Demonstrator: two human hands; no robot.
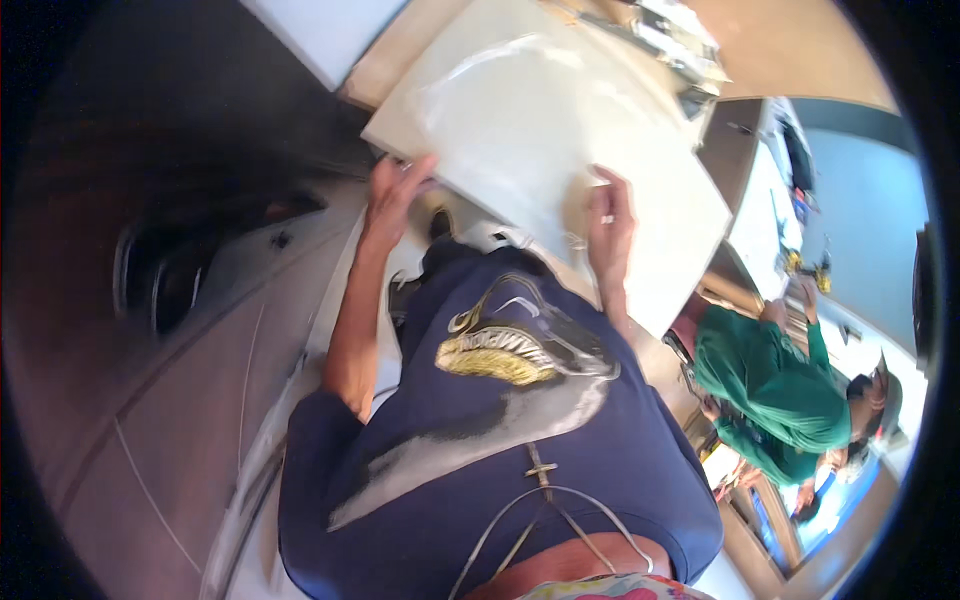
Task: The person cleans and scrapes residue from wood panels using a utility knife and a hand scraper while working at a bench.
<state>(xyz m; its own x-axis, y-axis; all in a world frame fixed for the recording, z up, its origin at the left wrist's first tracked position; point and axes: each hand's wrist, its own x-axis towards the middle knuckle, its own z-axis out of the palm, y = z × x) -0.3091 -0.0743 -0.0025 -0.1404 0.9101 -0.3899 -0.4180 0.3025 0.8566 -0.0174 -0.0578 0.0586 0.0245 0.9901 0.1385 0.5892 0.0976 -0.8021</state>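
Note:
A large flat white panel (660, 225) with a glossy surface lies in front of me, tilted in the view. My left hand (393, 195) is closed on its near left edge, thumb toward the top and the other fingers partly hidden. Over the near part of the panel is my right hand (610, 212), a ring on one finger. Its fingers are loosely bent and apart, with nothing seen in them; whether they touch the surface I cannot tell.
A person in a green top (770, 375) works at the right, beside a pale bench with a yellow power tool (822, 276). Piled items (675, 40) sit beyond the panel. Dark brown panelling (170, 400) stands at my left.

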